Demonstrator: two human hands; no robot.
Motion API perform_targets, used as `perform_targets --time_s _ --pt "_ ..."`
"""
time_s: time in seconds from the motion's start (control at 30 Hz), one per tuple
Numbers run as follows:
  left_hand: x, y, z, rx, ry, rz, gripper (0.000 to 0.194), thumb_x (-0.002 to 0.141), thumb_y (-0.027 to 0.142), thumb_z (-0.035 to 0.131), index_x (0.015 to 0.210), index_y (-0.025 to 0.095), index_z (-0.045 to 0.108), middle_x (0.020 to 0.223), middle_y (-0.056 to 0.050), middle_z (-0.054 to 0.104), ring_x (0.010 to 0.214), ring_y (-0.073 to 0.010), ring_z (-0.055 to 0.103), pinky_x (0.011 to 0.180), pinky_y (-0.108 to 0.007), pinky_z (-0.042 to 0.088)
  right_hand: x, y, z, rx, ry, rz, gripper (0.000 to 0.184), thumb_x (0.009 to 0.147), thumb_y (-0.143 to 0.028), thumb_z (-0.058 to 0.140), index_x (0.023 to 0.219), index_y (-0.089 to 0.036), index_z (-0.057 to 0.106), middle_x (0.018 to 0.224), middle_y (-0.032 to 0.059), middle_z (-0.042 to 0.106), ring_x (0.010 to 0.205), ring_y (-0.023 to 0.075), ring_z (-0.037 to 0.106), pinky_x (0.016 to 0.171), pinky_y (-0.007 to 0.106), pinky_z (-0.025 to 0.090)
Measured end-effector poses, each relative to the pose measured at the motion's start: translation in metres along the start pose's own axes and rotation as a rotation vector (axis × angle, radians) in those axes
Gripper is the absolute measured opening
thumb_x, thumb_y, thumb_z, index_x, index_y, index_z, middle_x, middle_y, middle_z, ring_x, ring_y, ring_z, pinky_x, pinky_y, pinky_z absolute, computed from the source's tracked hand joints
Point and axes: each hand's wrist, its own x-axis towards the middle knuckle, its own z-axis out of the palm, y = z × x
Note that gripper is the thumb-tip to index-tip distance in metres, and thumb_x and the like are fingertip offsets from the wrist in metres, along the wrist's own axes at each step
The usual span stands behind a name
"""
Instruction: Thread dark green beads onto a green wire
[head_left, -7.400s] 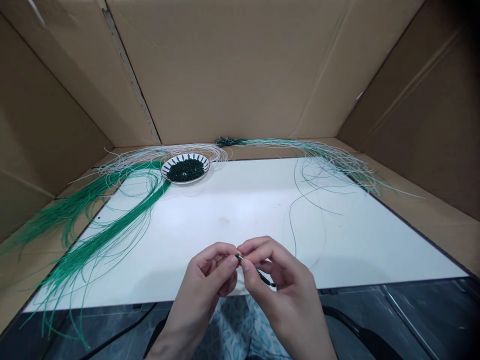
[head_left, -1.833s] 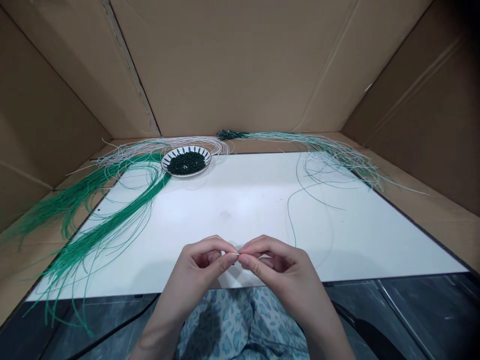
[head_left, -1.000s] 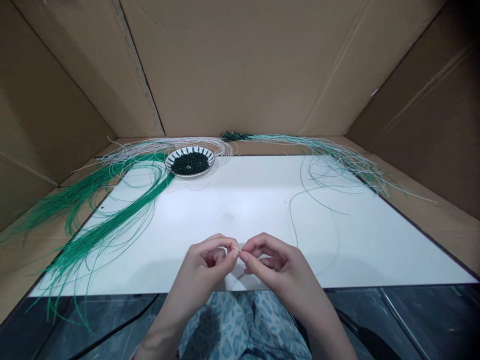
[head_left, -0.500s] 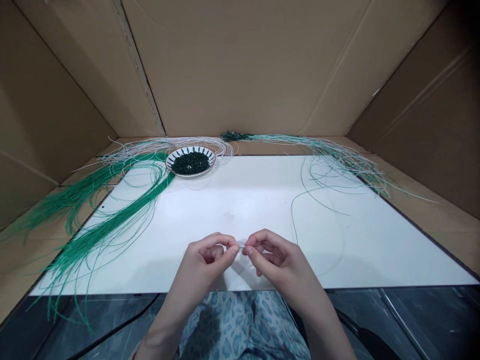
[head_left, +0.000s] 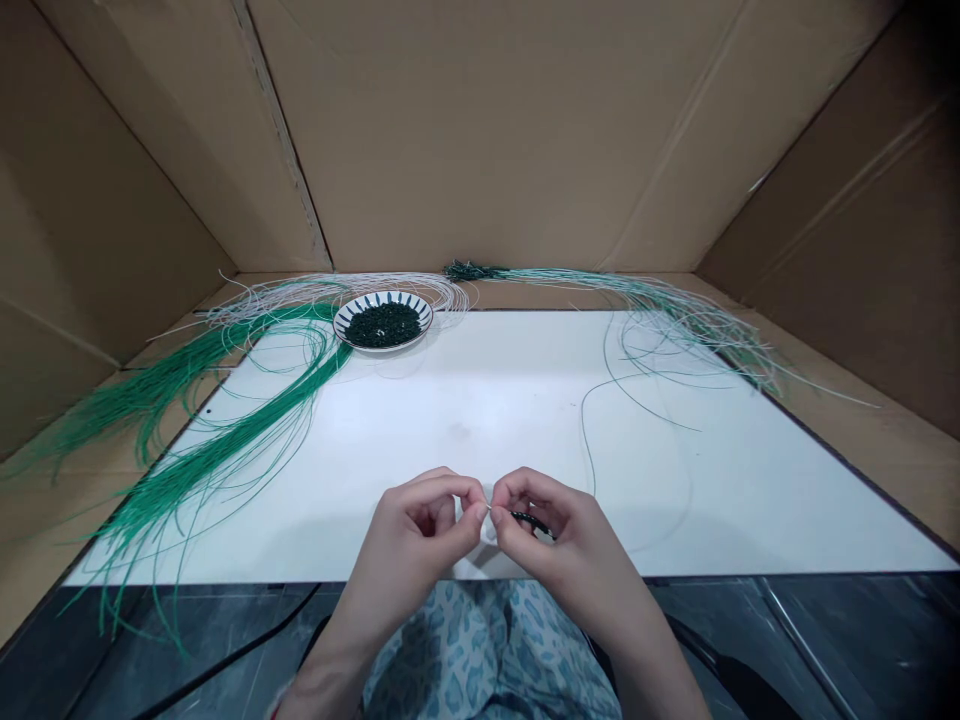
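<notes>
Near the front edge of the white tabletop (head_left: 465, 400), my left hand (head_left: 431, 525) pinches one end of a thin pale cord (head_left: 489, 507) between thumb and index finger. My right hand (head_left: 551, 525) grips the same cord a short way to the right, its fingertips almost meeting the left ones. A short string of dark beads (head_left: 534, 522) shows inside my right hand, partly covered by the fingers. Small dark green beads (head_left: 382, 325) fill a white plate with blue stripes (head_left: 340, 322) at the back left.
Green cords (head_left: 247, 450) fan out on the left and hang past the front edge. White cords (head_left: 277, 295) lie behind the plate. A bundle of pale green cords (head_left: 675, 310) with beaded ends (head_left: 469, 271) runs along the back right. Cardboard walls (head_left: 495, 130) enclose the tabletop.
My fingertips met around the cord, drew slightly apart, and are close again. The dark bead string has come back into sight in my right hand. The view has shifted slightly.
</notes>
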Motion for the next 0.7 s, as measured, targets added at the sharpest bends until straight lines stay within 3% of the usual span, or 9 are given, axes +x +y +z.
perform_targets --time_s 0.2,0.3,0.43,0.7 --pt "0.005 -0.008 0.008 -0.578 0.075 -0.27 0.033 0.062 0.042 0.094 0.075 0.015 0.079 0.053 0.006 0.05 0.047 -0.0038 0.035 0.046 -0.015 0.026 -0.004 -0.007 0.005 0.041 0.069 -0.005 0.01 0.082 -0.026 0.063 0.074 -0.021 0.06 0.072 -0.0035 0.06 0.07 0.0141 0.056 0.063 0.025 0.042" --pt "0.006 -0.006 0.012 -0.658 0.093 -0.307 0.042 0.055 0.047 0.097 0.078 0.016 0.08 0.053 0.005 0.055 0.049 -0.0049 0.047 0.049 -0.013 0.037 -0.007 -0.009 0.011 0.058 0.09 -0.03 0.011 0.084 -0.026 0.064 0.074 -0.021 0.062 0.073 -0.0031 0.066 0.073 0.015 0.063 0.072 0.026 0.047" --pt "0.005 0.002 0.014 -0.739 0.135 -0.329 0.045 0.05 0.041 0.1 0.081 0.015 0.079 0.066 0.002 0.065 0.054 -0.0066 0.057 0.052 -0.015 0.046 -0.01 -0.008 0.02 0.082 0.153 -0.083 0.01 0.084 -0.026 0.065 0.074 -0.022 0.065 0.077 -0.0031 0.069 0.074 0.0144 0.067 0.076 0.025 0.051" --pt "0.001 0.004 0.013 -0.781 0.105 -0.291 0.03 0.059 0.035 0.098 0.08 0.018 0.084 0.066 0.002 0.072 0.055 -0.0048 0.063 0.055 -0.012 0.049 -0.015 -0.012 0.024 0.067 0.202 -0.054 0.012 0.084 -0.029 0.065 0.074 -0.023 0.063 0.076 -0.0024 0.067 0.073 0.0159 0.067 0.073 0.027 0.054"
